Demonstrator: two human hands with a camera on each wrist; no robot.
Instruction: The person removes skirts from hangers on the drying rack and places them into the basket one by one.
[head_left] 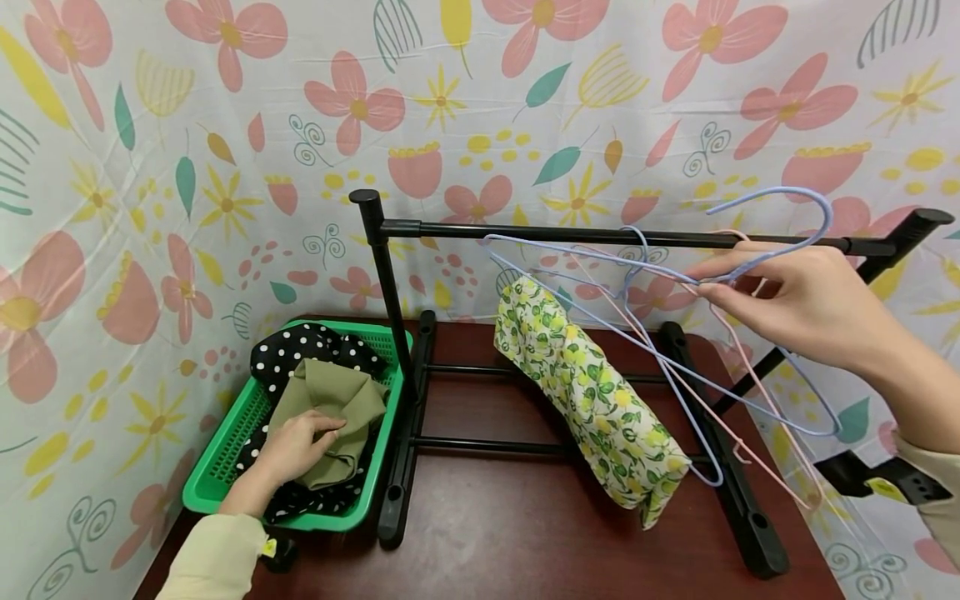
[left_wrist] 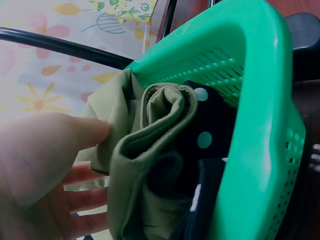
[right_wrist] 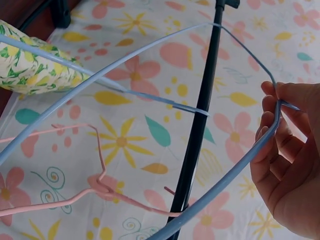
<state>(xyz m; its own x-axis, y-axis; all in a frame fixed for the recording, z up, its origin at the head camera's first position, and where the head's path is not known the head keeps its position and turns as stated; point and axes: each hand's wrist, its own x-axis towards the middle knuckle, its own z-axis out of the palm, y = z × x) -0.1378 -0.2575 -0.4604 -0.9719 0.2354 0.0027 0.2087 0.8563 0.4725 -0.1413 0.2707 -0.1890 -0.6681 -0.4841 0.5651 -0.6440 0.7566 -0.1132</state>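
Observation:
In the head view my left hand (head_left: 294,450) reaches into a green plastic basket (head_left: 225,450) on the left. Its thumb and fingers pinch a folded olive-green cloth garment (left_wrist: 127,160), thumb on one side and fingers behind. Black polka-dot fabric (head_left: 300,346) lies around and under that garment. At the right, my right hand (head_left: 813,304) pinches a light-blue hanger (head_left: 825,218) just below its hook. This hanger is bare, slanting in front of the rail. A lemon-print cloth (head_left: 592,400) hangs from another blue hanger (head_left: 637,237) on the rail.
A black garment rack with a horizontal rail (head_left: 465,231) stands on a dark red-brown table (head_left: 510,517). Pink hangers (right_wrist: 102,191) hang on the rail near my right hand. The rack's foot (head_left: 397,500) runs beside the basket. A flower-print curtain (head_left: 465,108) encloses the back and sides.

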